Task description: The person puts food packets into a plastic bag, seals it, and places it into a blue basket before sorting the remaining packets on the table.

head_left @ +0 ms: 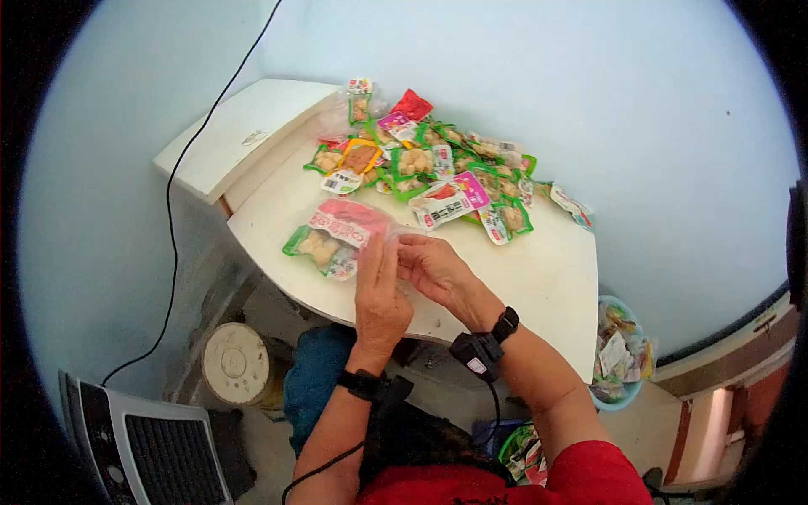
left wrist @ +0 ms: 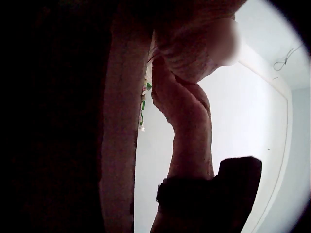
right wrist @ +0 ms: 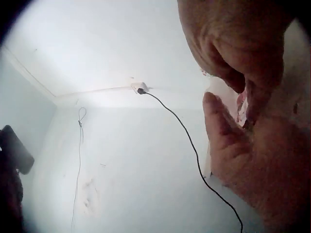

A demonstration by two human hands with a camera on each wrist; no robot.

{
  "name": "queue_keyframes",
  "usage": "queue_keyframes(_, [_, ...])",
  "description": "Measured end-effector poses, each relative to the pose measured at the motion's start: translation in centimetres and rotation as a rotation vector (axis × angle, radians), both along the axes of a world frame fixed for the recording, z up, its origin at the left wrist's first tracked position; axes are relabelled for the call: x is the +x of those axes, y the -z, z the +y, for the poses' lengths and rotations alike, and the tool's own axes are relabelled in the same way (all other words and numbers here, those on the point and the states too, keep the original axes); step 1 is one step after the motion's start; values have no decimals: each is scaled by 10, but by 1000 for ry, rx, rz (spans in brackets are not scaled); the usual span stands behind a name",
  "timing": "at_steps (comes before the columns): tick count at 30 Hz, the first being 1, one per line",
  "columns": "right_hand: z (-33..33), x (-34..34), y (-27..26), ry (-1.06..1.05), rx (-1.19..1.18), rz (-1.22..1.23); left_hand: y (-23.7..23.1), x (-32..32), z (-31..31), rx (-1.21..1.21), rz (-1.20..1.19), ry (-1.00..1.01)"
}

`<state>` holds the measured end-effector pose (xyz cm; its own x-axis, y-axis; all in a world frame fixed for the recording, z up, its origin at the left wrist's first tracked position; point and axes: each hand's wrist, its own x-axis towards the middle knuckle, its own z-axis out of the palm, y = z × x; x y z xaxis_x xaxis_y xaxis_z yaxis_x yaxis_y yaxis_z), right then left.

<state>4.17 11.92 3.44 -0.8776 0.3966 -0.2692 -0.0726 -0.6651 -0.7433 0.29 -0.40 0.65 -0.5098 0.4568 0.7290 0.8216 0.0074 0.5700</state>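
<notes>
A clear plastic bag (head_left: 345, 220) with a pink-and-white printed panel lies at the table's near left, a green-edged packet (head_left: 318, 247) of pale pieces showing at its lower left. My left hand (head_left: 381, 295) holds the bag's right side, fingers extended along it. Close beside it, my right hand (head_left: 442, 273) pinches the bag's edge with bent fingers. Both hands nearly touch. The left wrist view has my left hand (left wrist: 189, 46) above my right hand (left wrist: 182, 102), both dark. Between my right hand (right wrist: 238, 41) and left hand (right wrist: 257, 160), a bit of pink and white shows; the fingertips' exact contact is partly hidden.
Many colourful food packets (head_left: 412, 162) are heaped at the back of the white table (head_left: 539, 290). A raised white panel (head_left: 244, 135) stands at left. On the floor are a lidded bucket (head_left: 236, 364), a heater-like appliance (head_left: 164, 454) and a blue basin (head_left: 619, 396) holding packets.
</notes>
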Motion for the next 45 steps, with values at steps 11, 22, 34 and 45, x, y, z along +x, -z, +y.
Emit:
queue_keyframes(11, [81, 72, -17, 296, 511, -177, 0, 0, 1, -35, 15, -35])
queue_keyframes(22, [134, 105, 15, 403, 1793, -580, -1, 0, -1, -79, 13, -24])
queue_keyframes(34, [177, 132, -7, 344, 1488, -590, -2, 1, 1, -77, 25, -28])
queue_keyframes(45, [295, 194, 31, 889, 1659, -874, -2, 1, 0, -80, 24, -38])
